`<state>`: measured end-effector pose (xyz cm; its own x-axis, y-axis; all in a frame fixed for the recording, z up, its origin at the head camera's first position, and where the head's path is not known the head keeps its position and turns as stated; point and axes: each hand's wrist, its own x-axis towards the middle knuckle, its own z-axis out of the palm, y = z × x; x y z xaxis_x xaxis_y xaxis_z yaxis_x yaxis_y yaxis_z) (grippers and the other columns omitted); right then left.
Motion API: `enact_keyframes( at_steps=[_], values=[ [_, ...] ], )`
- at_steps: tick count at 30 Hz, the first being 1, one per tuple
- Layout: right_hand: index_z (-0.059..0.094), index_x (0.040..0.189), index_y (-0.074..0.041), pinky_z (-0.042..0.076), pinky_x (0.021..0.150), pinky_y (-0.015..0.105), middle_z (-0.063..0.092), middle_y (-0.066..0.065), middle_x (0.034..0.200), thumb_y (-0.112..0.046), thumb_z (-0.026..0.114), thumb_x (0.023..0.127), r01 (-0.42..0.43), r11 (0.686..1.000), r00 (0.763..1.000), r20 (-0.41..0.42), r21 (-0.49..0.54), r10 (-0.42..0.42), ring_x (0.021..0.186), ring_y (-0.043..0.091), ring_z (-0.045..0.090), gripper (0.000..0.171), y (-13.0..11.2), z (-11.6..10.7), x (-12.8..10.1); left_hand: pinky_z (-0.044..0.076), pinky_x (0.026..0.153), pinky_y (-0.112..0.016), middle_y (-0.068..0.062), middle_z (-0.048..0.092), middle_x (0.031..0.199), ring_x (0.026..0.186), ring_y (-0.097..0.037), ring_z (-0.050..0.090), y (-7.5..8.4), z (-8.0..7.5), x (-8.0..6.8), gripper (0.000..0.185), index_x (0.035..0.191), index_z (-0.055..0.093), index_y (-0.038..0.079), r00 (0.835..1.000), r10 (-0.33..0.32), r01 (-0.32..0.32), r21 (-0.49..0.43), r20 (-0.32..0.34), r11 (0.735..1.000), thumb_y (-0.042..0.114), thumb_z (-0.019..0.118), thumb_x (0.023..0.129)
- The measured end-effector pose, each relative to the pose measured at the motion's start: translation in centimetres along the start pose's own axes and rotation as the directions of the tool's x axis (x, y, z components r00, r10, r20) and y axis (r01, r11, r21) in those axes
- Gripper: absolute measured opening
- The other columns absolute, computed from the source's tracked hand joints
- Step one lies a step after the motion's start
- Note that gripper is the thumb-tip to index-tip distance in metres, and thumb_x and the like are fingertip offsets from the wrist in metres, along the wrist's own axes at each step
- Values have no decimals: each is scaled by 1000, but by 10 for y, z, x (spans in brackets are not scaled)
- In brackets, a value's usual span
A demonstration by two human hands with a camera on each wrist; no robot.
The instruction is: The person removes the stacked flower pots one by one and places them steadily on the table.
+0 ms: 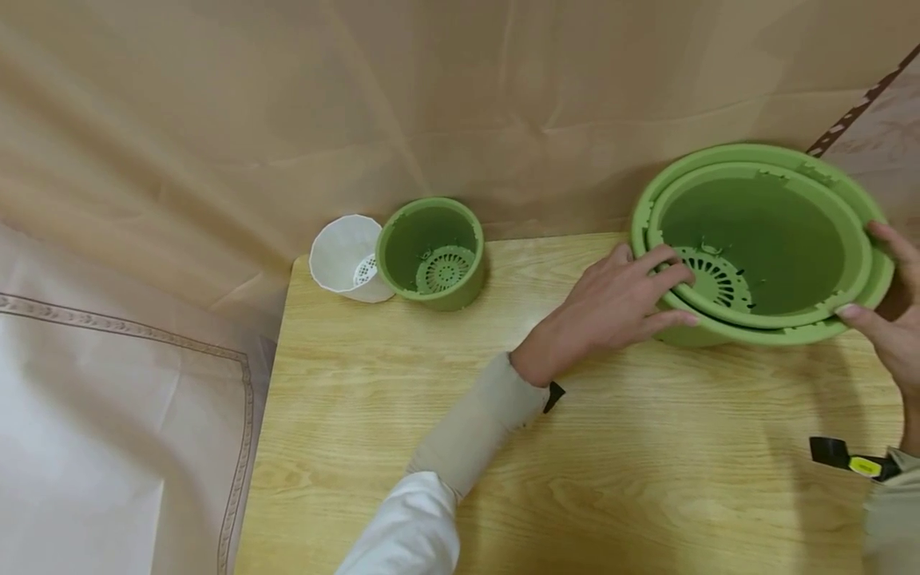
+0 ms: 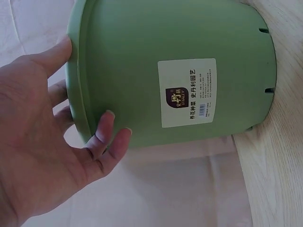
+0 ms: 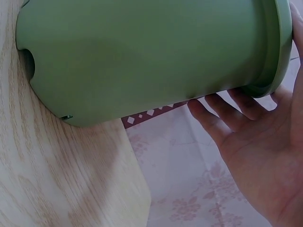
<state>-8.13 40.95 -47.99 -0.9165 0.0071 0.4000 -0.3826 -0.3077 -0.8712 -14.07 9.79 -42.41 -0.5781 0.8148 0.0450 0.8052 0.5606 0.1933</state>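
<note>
Two large green flowerpots, one nested inside the other, stand at the table's right end. The outer flowerpot [image 1: 747, 153] has a wide rim, and the inner flowerpot [image 1: 776, 231] shows a slotted base. My left hand [image 1: 611, 299] grips the left side of the rims, some fingertips reaching inside. In the left wrist view, a white label [image 2: 187, 93] is on the outer wall. My right hand [image 1: 894, 319] holds the right side, thumb on the rim; in the right wrist view its fingers [image 3: 213, 118] lie along the outside wall.
A smaller green flowerpot [image 1: 470, 283] and a white pot [image 1: 332, 259] with a perforated base stand side by side at the back left of the wooden table [image 1: 611, 479]. A tan cloth [image 1: 431, 96] hangs behind. The table's edge is close to the large pots.
</note>
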Motion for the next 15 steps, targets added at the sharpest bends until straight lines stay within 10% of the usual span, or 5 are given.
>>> enact_keyframes(
  at_steps=[15],
  values=[
    [29, 150, 9, 45, 97, 17, 33, 21, 153, 7, 77, 81, 40, 995, 999, 19, -86, -38, 133, 28, 42, 84, 5, -2, -1, 41, 55, -19, 8, 45, 142, 87, -14, 42, 1, 7, -5, 49, 133, 56, 30, 996, -41, 37, -55, -82, 998, 61, 48, 97]
  ],
)
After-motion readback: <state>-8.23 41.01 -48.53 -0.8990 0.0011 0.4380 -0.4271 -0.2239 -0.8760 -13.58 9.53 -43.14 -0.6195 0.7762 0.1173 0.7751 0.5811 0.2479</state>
